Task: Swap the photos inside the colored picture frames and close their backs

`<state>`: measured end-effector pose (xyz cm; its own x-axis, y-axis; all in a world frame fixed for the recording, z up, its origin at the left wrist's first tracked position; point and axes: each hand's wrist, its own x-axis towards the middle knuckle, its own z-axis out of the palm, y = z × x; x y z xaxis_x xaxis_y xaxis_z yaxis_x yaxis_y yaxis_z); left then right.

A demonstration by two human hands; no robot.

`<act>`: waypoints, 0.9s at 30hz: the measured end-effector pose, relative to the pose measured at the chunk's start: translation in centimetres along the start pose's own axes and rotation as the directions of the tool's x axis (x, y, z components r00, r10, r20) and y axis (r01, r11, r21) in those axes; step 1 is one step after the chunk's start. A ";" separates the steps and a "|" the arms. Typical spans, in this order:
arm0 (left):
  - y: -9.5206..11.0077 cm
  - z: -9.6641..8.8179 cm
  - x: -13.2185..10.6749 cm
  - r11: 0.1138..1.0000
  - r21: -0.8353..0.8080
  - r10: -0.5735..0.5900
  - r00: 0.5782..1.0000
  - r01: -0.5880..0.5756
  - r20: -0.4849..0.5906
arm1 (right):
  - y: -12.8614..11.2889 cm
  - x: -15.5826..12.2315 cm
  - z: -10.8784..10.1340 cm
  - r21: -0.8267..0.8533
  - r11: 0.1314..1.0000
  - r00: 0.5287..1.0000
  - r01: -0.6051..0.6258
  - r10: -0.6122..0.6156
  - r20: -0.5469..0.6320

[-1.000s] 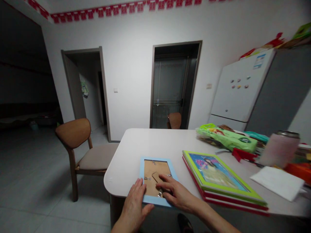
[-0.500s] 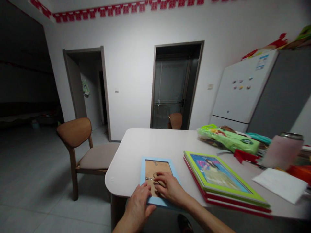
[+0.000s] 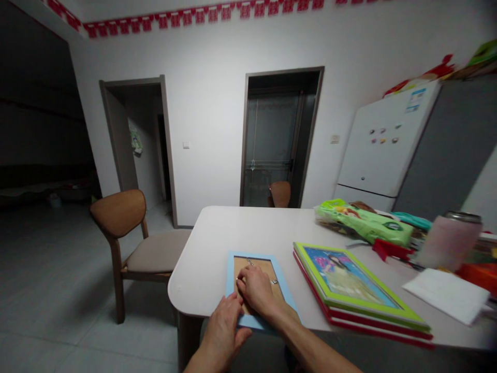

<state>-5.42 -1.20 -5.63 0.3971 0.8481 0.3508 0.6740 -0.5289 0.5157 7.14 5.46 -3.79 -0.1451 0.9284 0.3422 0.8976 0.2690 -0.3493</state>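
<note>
- Left hand [image 3: 225,321], between six and seven o'clock: bare, the back lightly lined, the thumb short and rounded at its tip.
- Right hand [image 3: 256,289], at six o'clock: bare too — rounded knuckles, slim fingers with their ends mostly hidden.
- Left forearm [image 3: 207,358], toward seven o'clock: bare up to the lower edge.
- Right forearm [image 3: 306,336], toward five o'clock: bare and slender — smooth in outline.
- Dark shape [image 3: 289,358], near six o'clock: too dim to tell whether a shoe.

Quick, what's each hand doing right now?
Left hand: open, resting at the blue frame edge.
Right hand: curled over the brown backing; its grip can't be told.
</note>
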 end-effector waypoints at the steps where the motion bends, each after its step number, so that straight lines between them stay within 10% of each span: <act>1: 0.0 0.0 0.0 1.000 0.007 -0.011 1.000 0.011 0.005 | 0.2 0.1 -0.1 0.007 1.000 1.000 0.005 -0.005 0.003; 12: 0.4 -0.3 -0.2 0.998 -0.036 -0.060 0.998 0.060 0.007 | 7.9 -0.2 -4.3 -0.063 0.998 0.995 -0.002 0.008 0.100; 27: 0.4 -0.1 -0.2 0.997 -0.030 -0.066 0.998 0.066 0.011 | 6.7 1.4 -3.2 -0.119 0.993 0.998 0.022 -0.015 0.061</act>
<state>-5.34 -1.56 -5.42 0.3590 0.8813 0.3072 0.6801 -0.4724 0.5606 14.26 7.71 -2.86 -0.1840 0.9382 0.2932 0.9372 0.2574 -0.2355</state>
